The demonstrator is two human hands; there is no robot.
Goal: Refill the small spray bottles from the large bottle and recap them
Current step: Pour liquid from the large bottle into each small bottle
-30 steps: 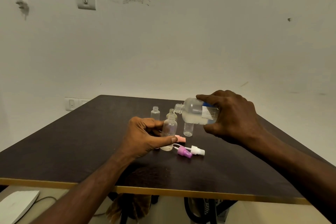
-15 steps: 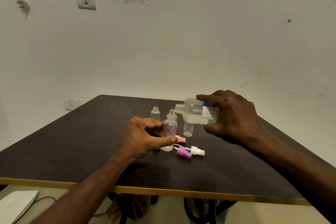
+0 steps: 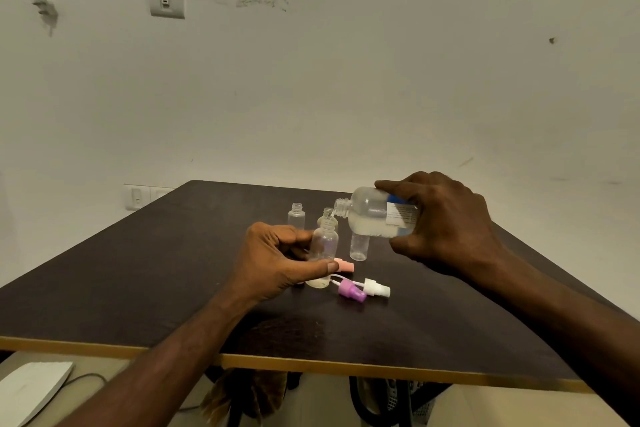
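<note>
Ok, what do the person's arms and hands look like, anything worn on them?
Both forearms are bare as far as the frame shows: no sleeves, gloves, watch or rings visible on the left hand or right hand. No cables or markings on either.

Pouring from the large bottle into a small one

Your right hand [image 3: 446,222] tips the large bottle [image 3: 375,213] sideways, its open neck over the small bottle [image 3: 323,246] your left hand [image 3: 273,258] grips upright on the table [image 3: 138,288]; pink and white spray caps [image 3: 363,289] lie just right.
</note>
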